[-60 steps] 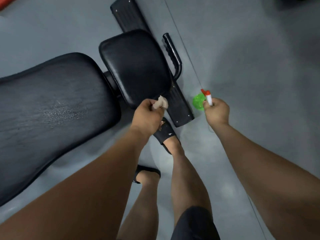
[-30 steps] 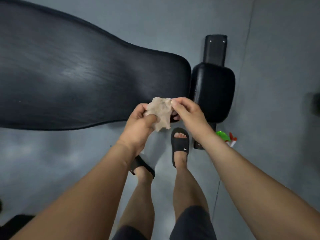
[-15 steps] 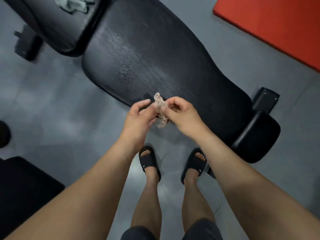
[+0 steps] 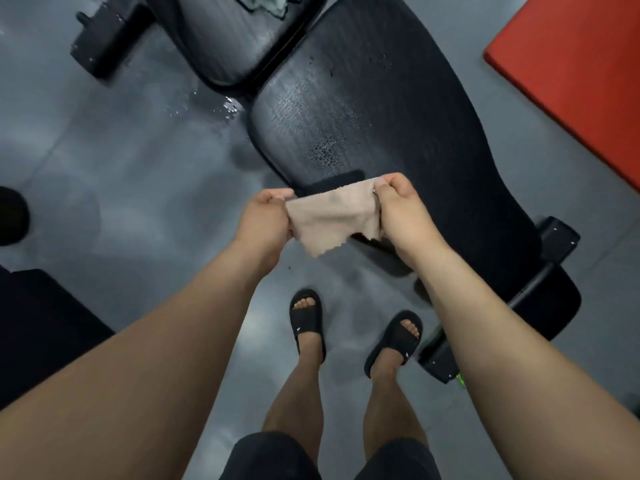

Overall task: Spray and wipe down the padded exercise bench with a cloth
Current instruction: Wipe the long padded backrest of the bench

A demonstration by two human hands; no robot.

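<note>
No text, number or brand name can be read in the head view. The only markings are a small white mark on the strap of the left black slide sandal (image 4: 306, 323) and another on the right black slide sandal (image 4: 394, 341), both too small to make out.

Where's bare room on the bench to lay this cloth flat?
Large pad: bare from the droplet patch across to its edge by the red mat. Crowded: its near edge, where left hand and right hand stretch the cloth; the next pad holds a rag.
</note>
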